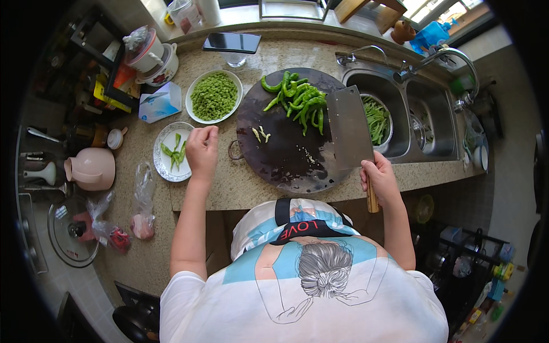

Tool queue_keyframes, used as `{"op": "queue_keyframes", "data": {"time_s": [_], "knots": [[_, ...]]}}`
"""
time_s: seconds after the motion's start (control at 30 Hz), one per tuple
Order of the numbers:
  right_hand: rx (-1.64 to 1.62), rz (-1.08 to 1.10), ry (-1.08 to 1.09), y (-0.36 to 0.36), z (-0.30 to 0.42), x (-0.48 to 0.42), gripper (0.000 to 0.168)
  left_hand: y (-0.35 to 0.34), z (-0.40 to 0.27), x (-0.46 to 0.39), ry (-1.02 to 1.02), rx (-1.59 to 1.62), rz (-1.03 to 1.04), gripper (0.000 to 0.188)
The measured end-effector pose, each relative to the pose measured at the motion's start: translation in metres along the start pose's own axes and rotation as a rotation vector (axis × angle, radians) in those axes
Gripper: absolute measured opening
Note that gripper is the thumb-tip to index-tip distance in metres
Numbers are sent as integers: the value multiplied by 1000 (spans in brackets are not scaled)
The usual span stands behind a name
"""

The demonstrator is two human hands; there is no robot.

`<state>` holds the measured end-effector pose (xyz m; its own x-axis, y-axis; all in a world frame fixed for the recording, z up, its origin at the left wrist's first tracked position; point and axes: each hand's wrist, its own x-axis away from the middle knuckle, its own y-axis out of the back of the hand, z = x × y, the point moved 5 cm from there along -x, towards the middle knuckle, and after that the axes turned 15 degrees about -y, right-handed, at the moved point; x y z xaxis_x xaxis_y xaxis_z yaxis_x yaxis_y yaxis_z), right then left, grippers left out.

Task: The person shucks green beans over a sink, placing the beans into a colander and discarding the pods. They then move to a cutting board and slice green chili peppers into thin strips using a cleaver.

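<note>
My right hand [381, 176] grips the wooden handle of a broad cleaver [349, 128]. Its blade stands over the right side of a round dark chopping board [274, 167]. Long green peppers [302, 100] are heaped at the board's far side. Small pale pieces [261, 134] lie at its left, and tiny pale seeds [306, 154] dot the middle. Between the board and a patterned white plate [165, 171] is my left hand [202, 148], raised with its fingers curled in; nothing shows in them. Split green pepper pieces [173, 152] rest on that plate.
Behind the plate stands a white bowl of chopped green pieces [214, 96]. A phone [231, 43] lies across a clear glass [235, 59]. At the right, a steel double sink [399, 145] holds a basin of green vegetables [377, 120]. A tissue box [161, 103] and a pink jug [92, 168] are left.
</note>
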<state>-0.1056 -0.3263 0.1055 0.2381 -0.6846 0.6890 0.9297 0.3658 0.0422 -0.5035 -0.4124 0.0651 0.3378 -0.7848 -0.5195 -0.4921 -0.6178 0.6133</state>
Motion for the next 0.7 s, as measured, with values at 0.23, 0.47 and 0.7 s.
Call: {"op": "queue_keyframes", "data": {"time_s": [0.23,0.47,0.7], "knots": [[-92,-63,-29,15,-28,10,8,-111,-95,-34,-375,195,224,10],[-10,11,-38,34,-32,-5,9,-180,-111,-50,-238,-37,308,22],[214,150,-24,60,-27,-15,10,-140,-116,-43,-36,202,185,14]]}}
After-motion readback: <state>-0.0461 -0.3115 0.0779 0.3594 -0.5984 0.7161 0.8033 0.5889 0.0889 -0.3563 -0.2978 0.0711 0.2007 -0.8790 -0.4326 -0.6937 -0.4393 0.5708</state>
